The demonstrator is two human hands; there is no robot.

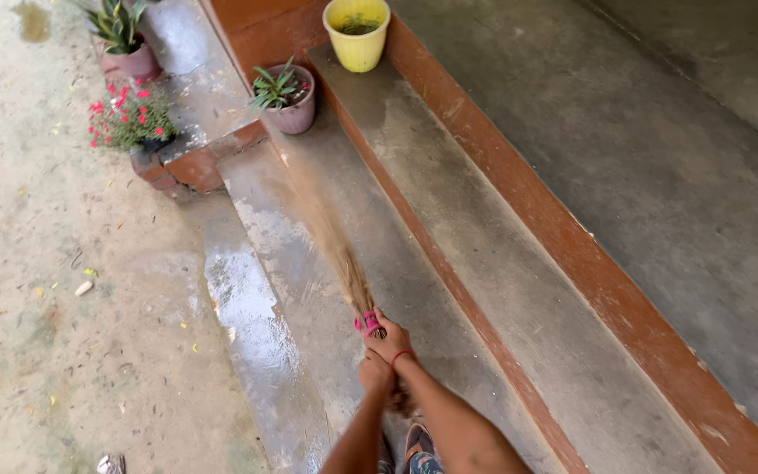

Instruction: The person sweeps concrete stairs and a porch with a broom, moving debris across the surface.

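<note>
A stick broom (331,237) with long tan bristles and a pink binding (368,323) stretches forward over the lowest concrete step (300,290); its bristles are blurred with motion. My right hand (390,338), a red thread on its wrist, grips the broom handle just behind the pink binding. My left hand (376,373) grips the handle's end right below it. My feet in patterned sandals (418,443) stand on the same step.
Wet patches shine on the step's left side (239,298). A pink pot with a green plant (287,98) and a yellow pot (357,33) stand ahead on the steps. Red-flowered plant (129,116) at left. Red-edged steps rise rightward (572,254). Littered ground lies left (63,290).
</note>
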